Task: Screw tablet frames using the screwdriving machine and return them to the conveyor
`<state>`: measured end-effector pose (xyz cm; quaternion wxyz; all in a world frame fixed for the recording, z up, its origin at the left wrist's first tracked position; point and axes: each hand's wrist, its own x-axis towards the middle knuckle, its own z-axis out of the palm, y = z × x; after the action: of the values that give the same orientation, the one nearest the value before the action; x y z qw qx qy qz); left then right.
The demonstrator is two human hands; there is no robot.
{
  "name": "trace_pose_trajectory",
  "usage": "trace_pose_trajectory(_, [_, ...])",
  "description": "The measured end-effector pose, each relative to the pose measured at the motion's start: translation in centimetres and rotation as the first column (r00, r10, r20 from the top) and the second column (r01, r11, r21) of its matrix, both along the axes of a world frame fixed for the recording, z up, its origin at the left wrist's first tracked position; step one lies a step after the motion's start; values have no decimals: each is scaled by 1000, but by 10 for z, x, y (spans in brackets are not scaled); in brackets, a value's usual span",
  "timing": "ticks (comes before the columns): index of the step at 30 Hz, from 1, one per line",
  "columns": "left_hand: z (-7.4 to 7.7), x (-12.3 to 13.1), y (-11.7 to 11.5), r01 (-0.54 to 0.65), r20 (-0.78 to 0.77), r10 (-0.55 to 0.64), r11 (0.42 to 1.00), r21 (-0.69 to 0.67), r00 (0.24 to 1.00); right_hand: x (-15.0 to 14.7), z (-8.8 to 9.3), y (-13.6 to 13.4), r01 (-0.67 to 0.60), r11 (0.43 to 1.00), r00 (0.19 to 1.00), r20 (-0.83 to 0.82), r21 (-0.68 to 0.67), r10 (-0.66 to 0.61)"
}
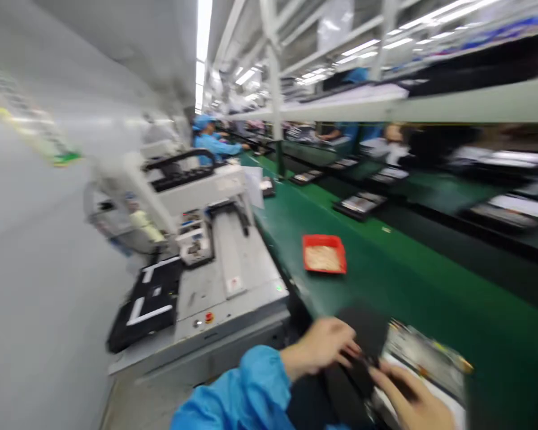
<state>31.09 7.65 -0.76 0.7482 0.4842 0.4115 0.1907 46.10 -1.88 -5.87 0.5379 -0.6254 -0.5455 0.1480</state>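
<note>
Reaching up and rightward from the bottom of the head view, the left forearm, in a blue sleeve (255,382), brings the left hand (325,345) over the work with its back upward. Its fingers are partly open and curled, tips pointing right toward a black piece (365,327). The right hand (415,401) enters from the lower right, fingers half bent and pointing up and left; the tips of both hands nearly meet. Blur conceals any pinch, so whether either hand grips something cannot be told.

An electronic unit (434,355), silvery with a white area, is at the near end of the green bench (385,286), just beyond the right hand and beside the black piece. Its far edge slopes down to the right. Its near end is out of frame, leaving its long axis undetermined. A red tray (325,271) stands farther along the bench.
</note>
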Motion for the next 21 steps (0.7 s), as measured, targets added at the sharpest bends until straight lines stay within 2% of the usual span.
trace_pose_trajectory(1, [7,-4,-8,-94,-44,107,967,239,993,-1,11,-7,35,996,998,-42,-85,-39])
trace_pose_trajectory(2, [13,-9,-15,-106,-80,151,906,409,985,-4,22,-12,23,975,969,-233,-219,-75])
trace_pose_trajectory(3, [19,-13,-20,-78,-98,154,842,534,983,-7,31,-15,-31,954,899,-426,-298,-104])
trace_pose_trajectory(4, [24,-16,-24,-14,-103,100,782,623,990,-11,39,-16,-64,947,818,-559,-316,-132])
trace_pose_trajectory(6, [30,-17,-31,89,-116,-7,681,727,993,-19,49,-15,-82,953,680,-715,-291,-160])
trace_pose_trajectory(7, [31,-16,-35,124,-125,-45,646,753,991,-22,52,-15,-71,960,644,-748,-270,-163])
trace_pose_trajectory(9, [31,-13,-40,162,-157,-63,614,773,986,-26,53,-17,-41,969,624,-764,-242,-165])
trace_pose_trajectory(12, [30,-8,-39,189,-197,-59,633,751,979,-24,50,-22,-28,972,678,-719,-231,-151])
trace_pose_trajectory(15, [32,-8,-34,213,-207,-90,665,715,974,-17,49,-27,-62,969,800,-593,-238,-95])
trace_pose_trajectory(18, [36,-10,-31,257,-249,-106,650,715,963,-13,50,-31,-57,964,912,-406,-259,-55])
trace_pose_trajectory(21, [37,-10,-31,290,-280,-119,630,720,953,-12,53,-34,-65,959,959,-283,-275,-16])
